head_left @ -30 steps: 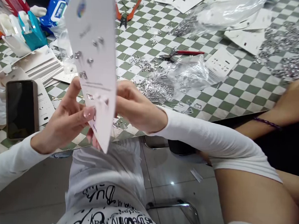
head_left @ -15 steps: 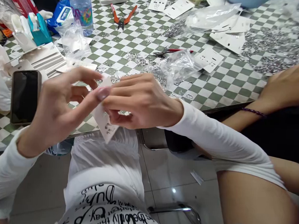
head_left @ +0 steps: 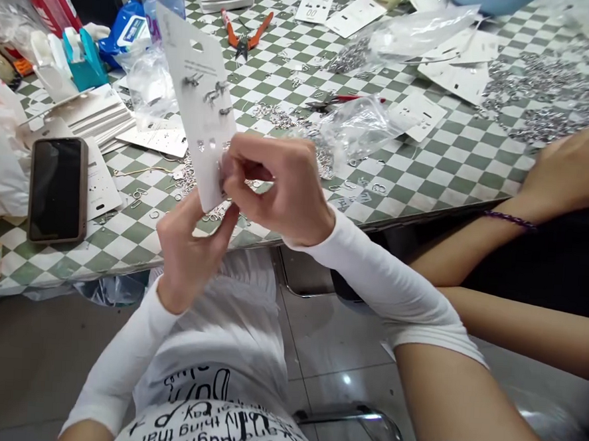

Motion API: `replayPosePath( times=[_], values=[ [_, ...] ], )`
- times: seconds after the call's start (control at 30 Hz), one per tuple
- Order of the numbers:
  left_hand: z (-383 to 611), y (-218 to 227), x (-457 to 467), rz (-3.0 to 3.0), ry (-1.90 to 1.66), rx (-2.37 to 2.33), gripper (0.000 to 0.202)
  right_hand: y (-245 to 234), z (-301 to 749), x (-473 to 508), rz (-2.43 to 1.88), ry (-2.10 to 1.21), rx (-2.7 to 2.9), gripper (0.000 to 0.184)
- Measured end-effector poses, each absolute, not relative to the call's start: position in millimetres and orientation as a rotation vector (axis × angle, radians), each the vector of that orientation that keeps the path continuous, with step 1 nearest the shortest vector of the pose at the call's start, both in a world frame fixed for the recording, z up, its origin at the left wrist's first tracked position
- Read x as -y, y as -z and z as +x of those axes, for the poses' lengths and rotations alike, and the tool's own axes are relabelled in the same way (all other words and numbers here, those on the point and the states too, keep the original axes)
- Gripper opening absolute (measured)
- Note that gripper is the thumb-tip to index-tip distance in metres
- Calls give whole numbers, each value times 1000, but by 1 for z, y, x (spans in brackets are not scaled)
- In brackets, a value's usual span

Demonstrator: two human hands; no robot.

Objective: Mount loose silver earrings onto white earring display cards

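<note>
Pinching the bottom end of a white card [head_left: 199,118], L hand [head_left: 189,244] is holding it above the table [head_left: 471,151], nr the front edge. R hand [head_left: 291,187] is touching its lower R side, fingers curled; can't tell what, if anything, they're pinching. Card's rising from both hands, long axis approx upright, top leaning L; L hand's sitting nearer the bottom end.

Your counter [head_left: 482,159] has green and white checks. Below you, a gray tile floor [head_left: 51,359] shows a bright spot of light [head_left: 347,379] near a bent metal bar [head_left: 372,417].
</note>
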State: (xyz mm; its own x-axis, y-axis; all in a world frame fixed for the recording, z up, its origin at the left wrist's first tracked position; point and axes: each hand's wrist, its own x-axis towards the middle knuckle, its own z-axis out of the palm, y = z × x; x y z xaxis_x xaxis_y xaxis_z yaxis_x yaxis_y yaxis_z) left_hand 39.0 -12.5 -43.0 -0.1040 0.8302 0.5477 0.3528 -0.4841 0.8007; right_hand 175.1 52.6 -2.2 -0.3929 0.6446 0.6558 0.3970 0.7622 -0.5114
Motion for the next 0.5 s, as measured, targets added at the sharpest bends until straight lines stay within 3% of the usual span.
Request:
replayPosePath(
  times=[0.1, 0.13, 0.2, 0.27, 0.4, 0.5],
  values=[
    [17, 34, 14, 1634, -1320, -997, 39, 8, 187, -60, -629, 25, 2256, 18],
    [12, 32, 12, 1590, -1345, -979, 41, 10, 189, -61, -629, 96, 2314, 18],
    [8, 37, 7, 1614, -1549, -1122, 26, 14, 188, -62, -676, 128, 2362, 20],
    [15, 51, 3, 1695, -1721, -1310, 10, 20, 180, -60, -728, 66, 2304, 18],
    [39, 83, 11, 1779, -1905, -1613, 23, 28, 163, -55, -812, -368, 2047, 26],
    [33, 81, 21, 1900, -1640, -1664, 25, 24, 168, -57, -713, -431, 1999, 28]
  ],
)
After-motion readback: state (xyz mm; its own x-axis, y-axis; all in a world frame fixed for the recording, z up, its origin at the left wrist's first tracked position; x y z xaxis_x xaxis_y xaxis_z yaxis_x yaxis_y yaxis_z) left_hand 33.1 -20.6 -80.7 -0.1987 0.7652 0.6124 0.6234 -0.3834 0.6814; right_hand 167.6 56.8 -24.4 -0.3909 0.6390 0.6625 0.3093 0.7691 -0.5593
